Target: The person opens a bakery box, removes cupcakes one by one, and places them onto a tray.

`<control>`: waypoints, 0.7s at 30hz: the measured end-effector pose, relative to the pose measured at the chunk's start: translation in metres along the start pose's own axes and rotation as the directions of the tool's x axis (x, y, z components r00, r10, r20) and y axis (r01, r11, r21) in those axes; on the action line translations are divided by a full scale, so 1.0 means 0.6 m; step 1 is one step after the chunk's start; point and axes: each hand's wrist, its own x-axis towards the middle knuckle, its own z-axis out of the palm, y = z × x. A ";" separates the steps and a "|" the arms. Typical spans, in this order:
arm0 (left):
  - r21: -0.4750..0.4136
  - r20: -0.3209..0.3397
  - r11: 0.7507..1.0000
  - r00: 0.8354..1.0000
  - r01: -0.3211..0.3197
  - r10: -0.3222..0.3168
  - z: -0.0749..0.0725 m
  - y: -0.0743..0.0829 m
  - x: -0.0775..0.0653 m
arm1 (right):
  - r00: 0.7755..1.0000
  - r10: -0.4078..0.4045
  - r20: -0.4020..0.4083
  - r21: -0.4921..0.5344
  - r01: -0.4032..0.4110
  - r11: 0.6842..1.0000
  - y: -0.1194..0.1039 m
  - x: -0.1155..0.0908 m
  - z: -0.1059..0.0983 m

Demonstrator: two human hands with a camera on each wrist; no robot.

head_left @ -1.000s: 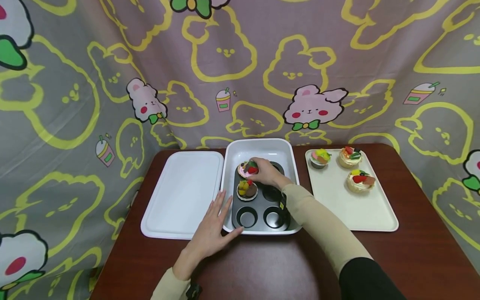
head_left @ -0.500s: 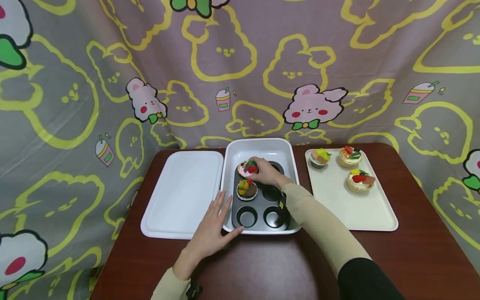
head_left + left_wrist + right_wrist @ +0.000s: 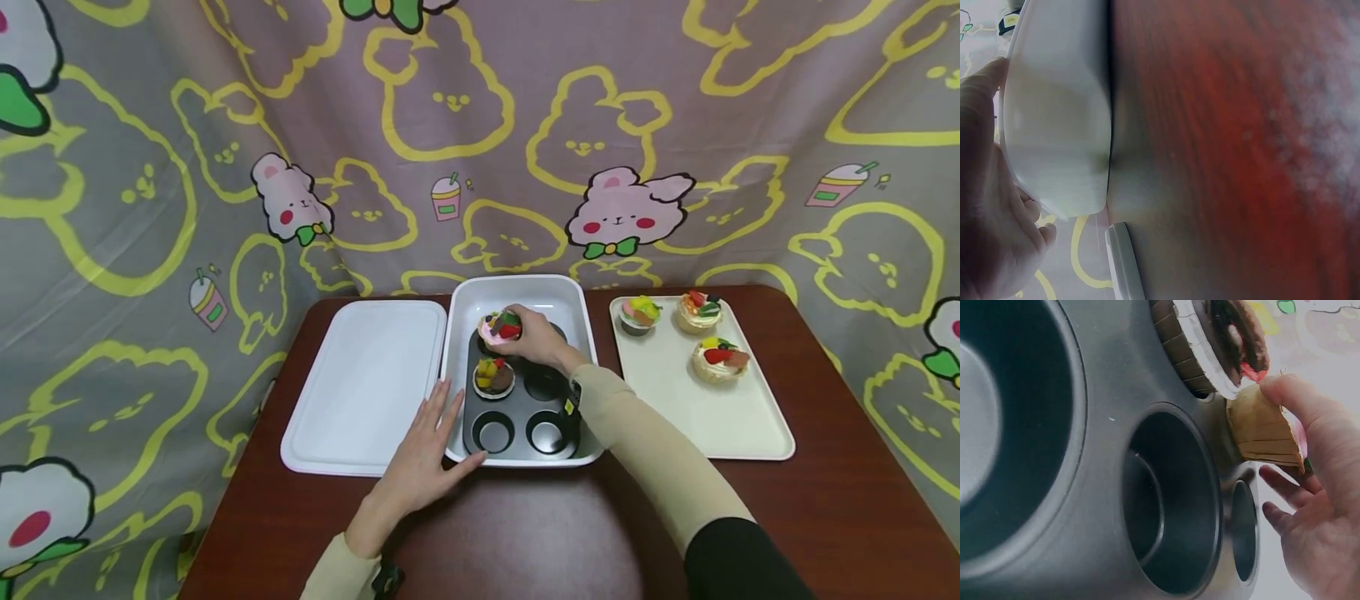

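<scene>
In the head view my right hand (image 3: 542,335) pinches a pink-frosted toy cupcake (image 3: 492,333) with a strawberry on top, at the far-left corner of a dark muffin tin (image 3: 519,410). In the right wrist view the tan base of this cupcake (image 3: 1261,428) shows above the tin, gripped between thumb and fingers. A chocolate-and-yellow-topped cupcake (image 3: 493,379) sits in the left middle cup. The tin lies inside a deep white basin (image 3: 517,302). My left hand (image 3: 422,462) is spread with fingers straight at the basin's front-left rim.
A white lid-like tray (image 3: 360,383) lies left of the basin. On the right, a cream tray (image 3: 697,425) carries a small dark-cupped cupcake (image 3: 639,317) and two tan-based ones (image 3: 699,315). A patterned cloth (image 3: 480,125) hangs behind the brown table (image 3: 525,533).
My right hand has risen slightly and moved toward the back with the pink-frosted cupcake, lifting it out of its cup. The left hand has stayed in place.
</scene>
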 end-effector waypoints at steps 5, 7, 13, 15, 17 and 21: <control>-0.001 0.004 1.000 1.000 0.006 -0.006 0.000 -0.001 0.001 | 1.000 -0.011 -0.029 0.063 0.013 0.998 -0.004 -0.011 -0.014; -0.004 0.010 1.000 1.000 0.008 -0.008 0.000 -0.001 0.001 | 0.999 -0.026 -0.035 0.064 0.028 0.998 -0.005 -0.016 -0.021; -0.006 0.003 1.000 1.000 0.004 -0.004 -0.002 0.000 0.001 | 0.997 -0.057 -0.042 0.052 0.059 0.997 -0.004 -0.030 -0.035; -0.005 0.001 1.000 1.000 0.004 -0.004 -0.001 0.001 0.000 | 0.997 -0.060 -0.045 0.048 0.062 0.997 -0.003 -0.034 -0.038; -0.006 0.003 1.000 1.000 0.007 -0.007 -0.001 0.001 0.000 | 0.997 -0.067 -0.050 0.050 0.069 0.996 -0.002 -0.039 -0.041; -0.012 0.009 1.000 1.000 0.013 -0.013 -0.001 0.004 0.000 | 0.996 -0.076 -0.057 0.066 0.079 0.995 -0.001 -0.048 -0.047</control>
